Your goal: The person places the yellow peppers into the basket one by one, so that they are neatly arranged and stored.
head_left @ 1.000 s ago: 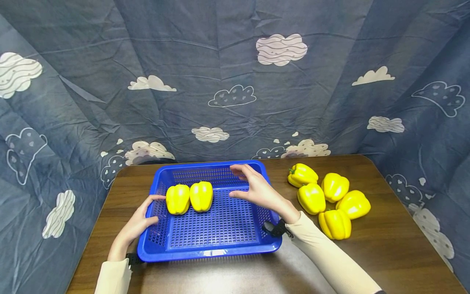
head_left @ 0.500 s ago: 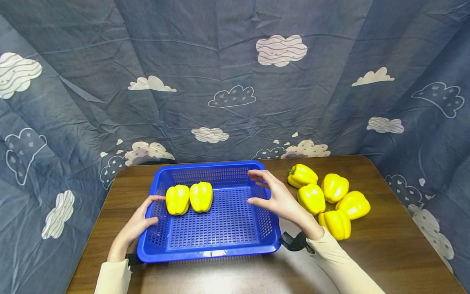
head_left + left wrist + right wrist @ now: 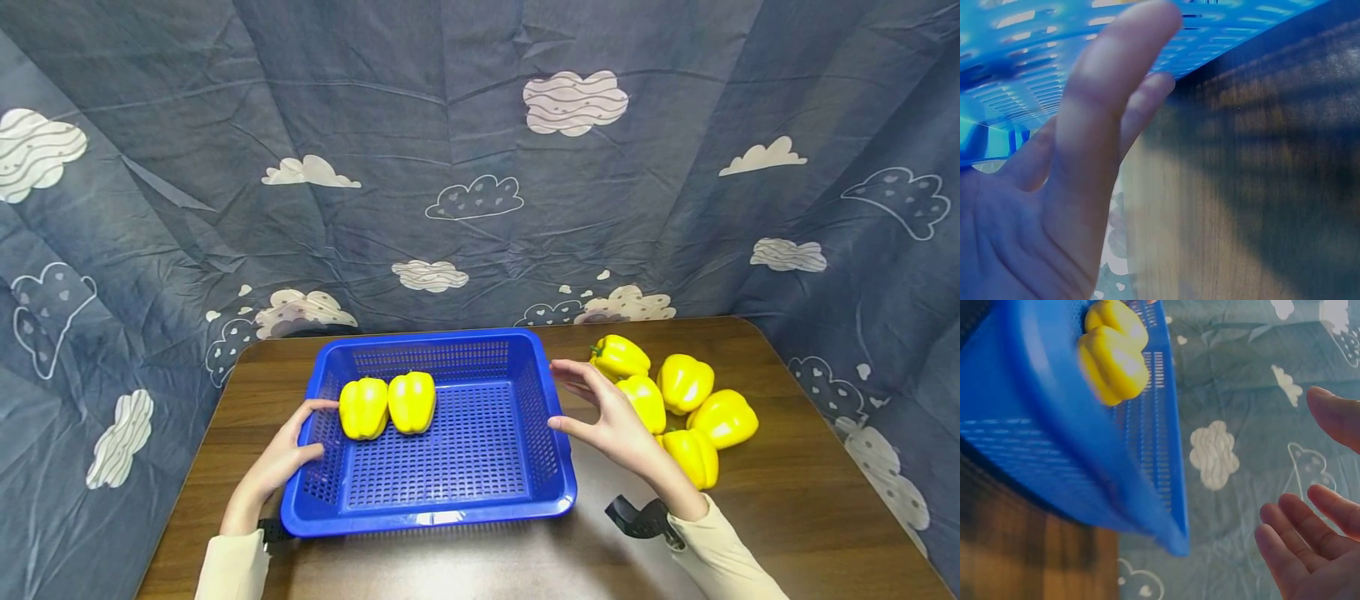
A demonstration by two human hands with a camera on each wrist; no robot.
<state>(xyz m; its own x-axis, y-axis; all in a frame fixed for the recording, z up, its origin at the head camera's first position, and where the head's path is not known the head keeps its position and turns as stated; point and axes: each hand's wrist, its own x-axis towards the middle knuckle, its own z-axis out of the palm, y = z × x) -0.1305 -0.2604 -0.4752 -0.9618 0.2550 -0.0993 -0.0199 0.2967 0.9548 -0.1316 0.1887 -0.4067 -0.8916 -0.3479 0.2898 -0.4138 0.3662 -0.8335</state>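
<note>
A blue mesh basket (image 3: 450, 508) stands on the brown table, with two yellow peppers (image 3: 386, 404) side by side at its back left. My left hand (image 3: 296, 437) rests with straight fingers against the basket's left wall (image 3: 1022, 62); it grips nothing. My right hand (image 3: 596, 407) hovers open and empty just right of the basket, its fingers spread. It is in front of a pile of several yellow peppers (image 3: 684, 382), close to the nearest one (image 3: 651, 400). The right wrist view shows the basket (image 3: 1054, 425) with its two peppers (image 3: 1113, 359) and my spread fingers (image 3: 1310, 550).
A blue cloth with cloud prints (image 3: 480, 167) hangs close behind and on both sides of the table. The table's bare wood (image 3: 810, 500) shows in front of the basket and at the right front corner. Black wrist straps (image 3: 633, 518) sit on both cream sleeves.
My right hand has moved to the right, from above the basket's inside to beside the pile of peppers, still empty. The left hand and the basket have stayed put.
</note>
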